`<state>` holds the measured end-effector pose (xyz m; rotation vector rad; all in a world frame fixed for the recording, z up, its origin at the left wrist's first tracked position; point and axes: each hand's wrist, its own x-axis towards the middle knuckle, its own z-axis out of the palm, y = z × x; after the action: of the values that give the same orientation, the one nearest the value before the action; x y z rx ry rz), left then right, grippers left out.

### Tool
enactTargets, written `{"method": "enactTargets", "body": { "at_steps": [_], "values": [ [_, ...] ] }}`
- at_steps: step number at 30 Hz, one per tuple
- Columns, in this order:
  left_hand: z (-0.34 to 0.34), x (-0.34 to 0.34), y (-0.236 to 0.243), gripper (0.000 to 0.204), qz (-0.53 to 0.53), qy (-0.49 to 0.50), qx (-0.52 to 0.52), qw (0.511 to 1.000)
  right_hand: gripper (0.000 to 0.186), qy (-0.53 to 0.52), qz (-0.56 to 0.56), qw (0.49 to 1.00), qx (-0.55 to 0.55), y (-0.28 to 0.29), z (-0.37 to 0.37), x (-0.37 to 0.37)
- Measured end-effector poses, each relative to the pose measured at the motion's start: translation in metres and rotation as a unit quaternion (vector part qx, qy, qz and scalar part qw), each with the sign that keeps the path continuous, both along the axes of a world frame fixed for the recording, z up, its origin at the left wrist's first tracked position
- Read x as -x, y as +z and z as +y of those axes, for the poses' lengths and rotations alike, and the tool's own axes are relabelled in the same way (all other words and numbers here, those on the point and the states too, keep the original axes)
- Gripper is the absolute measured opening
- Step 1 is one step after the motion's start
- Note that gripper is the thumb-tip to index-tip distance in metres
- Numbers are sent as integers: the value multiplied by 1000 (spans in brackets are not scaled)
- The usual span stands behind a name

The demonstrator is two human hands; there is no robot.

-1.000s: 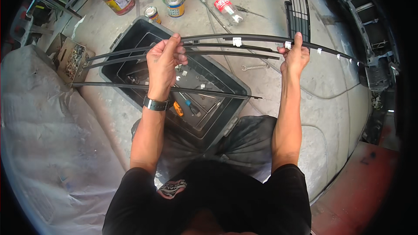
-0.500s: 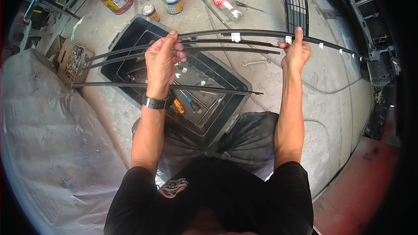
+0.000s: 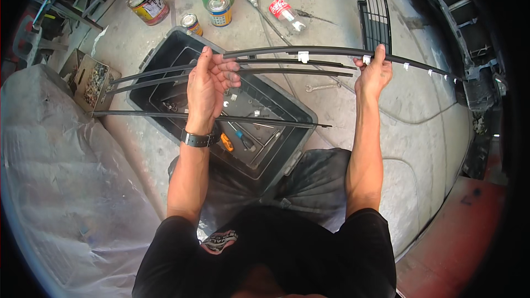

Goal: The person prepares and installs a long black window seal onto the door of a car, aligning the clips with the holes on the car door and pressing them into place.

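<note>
My right hand (image 3: 374,74) grips a long, thin black trim strip (image 3: 326,51) with small white clips (image 3: 303,56) along it. My left hand (image 3: 212,74) is at this strip's left end, thumb upright and fingers loosely curled round it. Two more black strips (image 3: 292,71) run just below, past my left hand. Another (image 3: 276,121) lies lower, across a dark plastic crate (image 3: 152,44). In the crate are an orange-handled tool (image 3: 226,142), a blue-handled screwdriver (image 3: 243,139) and small loose pieces.
Several paint cans (image 3: 220,11), a plastic bottle (image 3: 287,15), a wrench (image 3: 323,87) and hoses lie on the floor (image 3: 419,138). A box of small parts (image 3: 94,85) stands left beside a plastic-covered object (image 3: 72,187). A black grille (image 3: 375,11) and dark car parts (image 3: 452,16) are at right.
Since half a second ago both hands and the strips have moved slightly toward me. My left thumb has shifted left from the top strip, and those fingers look looser.
</note>
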<state>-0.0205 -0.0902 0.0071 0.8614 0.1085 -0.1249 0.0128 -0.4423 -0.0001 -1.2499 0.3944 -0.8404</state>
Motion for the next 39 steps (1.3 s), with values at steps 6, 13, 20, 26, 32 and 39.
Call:
{"method": "enactTargets", "body": {
  "at_steps": [6, 13, 20, 26, 32, 39],
  "values": [
    [3, -2, -3, 38, -15, -23, 21, 999, 42, -1, -8, 1000, -3, -1, -3, 0],
    [6, -2, -6, 25, 6, -72, 74, 995, 37, -25, -9, 1000, -4, 9, 7, 2],
    [1, 0, -6, 20, 3, -70, 113, 991, 35, 3, -25, 1000, -2, 11, 10, 8],
    [-2, -1, -3, 24, -4, -79, 87, 993, 34, -12, -55, 998, -5, 14, 9, 7],
    [3, 0, -2, 30, 3, -80, 95, 992, 32, 20, -90, 996, 9, 17, 9, 9],
    [-1, -1, -2, 27, -15, -40, 11, 999, 29, 12, -104, 994, 41, 22, 14, 9]
  ]
}}
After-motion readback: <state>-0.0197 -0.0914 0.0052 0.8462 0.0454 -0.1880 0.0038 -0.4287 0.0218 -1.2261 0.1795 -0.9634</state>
